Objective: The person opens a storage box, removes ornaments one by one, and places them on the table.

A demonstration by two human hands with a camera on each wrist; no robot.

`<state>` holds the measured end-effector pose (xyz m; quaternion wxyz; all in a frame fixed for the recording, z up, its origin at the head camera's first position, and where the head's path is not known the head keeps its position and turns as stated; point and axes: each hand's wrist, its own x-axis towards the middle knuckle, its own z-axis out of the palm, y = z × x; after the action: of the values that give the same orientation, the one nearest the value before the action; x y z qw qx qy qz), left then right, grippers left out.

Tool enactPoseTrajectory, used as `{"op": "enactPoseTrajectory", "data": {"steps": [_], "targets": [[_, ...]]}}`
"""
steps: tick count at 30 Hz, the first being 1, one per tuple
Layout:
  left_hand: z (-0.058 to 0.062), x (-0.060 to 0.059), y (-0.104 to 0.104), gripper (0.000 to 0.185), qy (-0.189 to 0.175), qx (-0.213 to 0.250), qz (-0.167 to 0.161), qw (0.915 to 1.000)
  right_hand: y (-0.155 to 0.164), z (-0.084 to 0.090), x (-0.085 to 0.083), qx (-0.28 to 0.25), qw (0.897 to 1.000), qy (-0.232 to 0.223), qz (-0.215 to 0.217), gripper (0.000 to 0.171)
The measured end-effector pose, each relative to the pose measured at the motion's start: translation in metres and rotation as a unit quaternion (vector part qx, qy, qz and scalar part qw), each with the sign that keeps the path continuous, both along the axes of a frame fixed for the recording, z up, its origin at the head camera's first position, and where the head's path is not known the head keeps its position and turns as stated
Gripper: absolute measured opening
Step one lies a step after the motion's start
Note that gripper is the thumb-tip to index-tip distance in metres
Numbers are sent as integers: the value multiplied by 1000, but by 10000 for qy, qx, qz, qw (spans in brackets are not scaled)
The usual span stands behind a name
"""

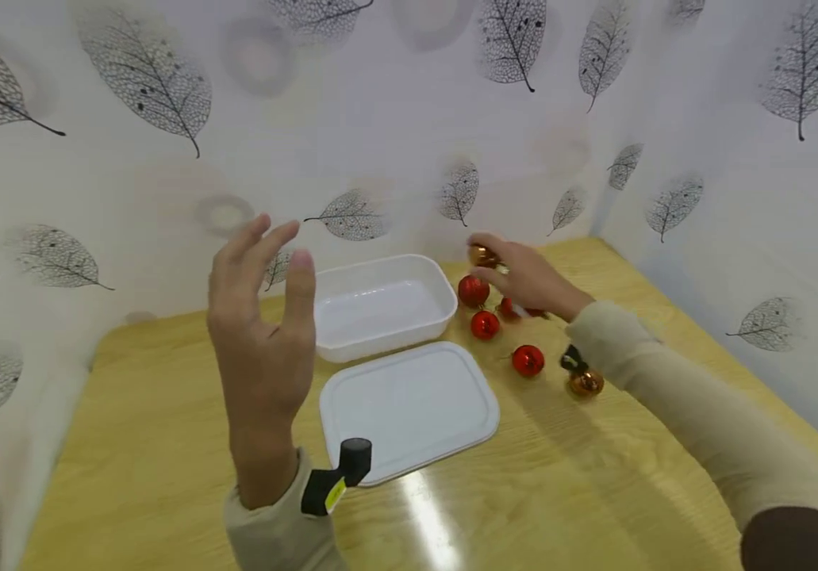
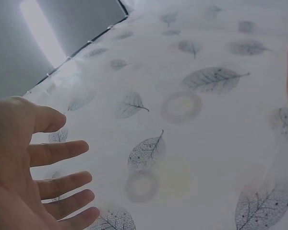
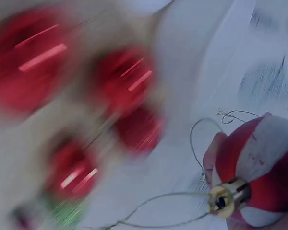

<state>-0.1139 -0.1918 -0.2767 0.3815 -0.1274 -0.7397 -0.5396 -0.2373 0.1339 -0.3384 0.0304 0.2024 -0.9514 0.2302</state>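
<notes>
The wooden worktop (image 1: pixel 166 412) carried a white lid (image 1: pixel 409 408) lying flat near the person, and just beyond it an open white container (image 1: pixel 380 305), both left of centre. To the right of the container sat a loose cluster of red baubles (image 1: pixel 485 324), with a gold bauble (image 1: pixel 585 383) apart toward the near edge.

The left hand (image 1: pixel 262 341) was raised above the worktop, fingers straight and spread, holding nothing, well apart from the baubles.

The right hand (image 1: pixel 523 277) lay over the cluster, much the nearer of the two to the baubles. Its fingers were curled round a red-and-white bauble (image 3: pixel 261 167), its gold cap and wire loop pointing out of the grip; a gold-coloured ball (image 1: pixel 482 255) showed at its fingertips. The container lay to that hand's left, close by.
</notes>
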Motion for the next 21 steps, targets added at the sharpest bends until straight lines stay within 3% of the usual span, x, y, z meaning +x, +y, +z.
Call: {"op": "enactPoseTrajectory", "data": {"steps": [3, 6, 11, 15, 18, 21], "targets": [[0, 0, 1, 29, -58, -24, -24, 10000, -80, -3, -25, 270, 9973, -228, 642, 51], [-2, 1, 3, 30, -127, -88, -45, 9999, -140, -21, -47, 767, 9904, -618, 968, 45], [-5, 4, 6, 30, -210, -82, -114, 9997, -188, -49, -60, 1313, 9758, -1296, 1171, 28], [-7, 4, 4, 31, -256, -185, -45, 9995, -183, -34, -47, 1275, 9711, -1511, 1340, 44], [-6, 1, 1, 32, -227, -244, 20, 9994, -150, -4, -32, 940, 9795, -1158, 1355, 54], [-4, -3, -4, 31, -115, -241, 86, 9996, -95, 20, -11, 575, 9930, -552, 873, 57]]}}
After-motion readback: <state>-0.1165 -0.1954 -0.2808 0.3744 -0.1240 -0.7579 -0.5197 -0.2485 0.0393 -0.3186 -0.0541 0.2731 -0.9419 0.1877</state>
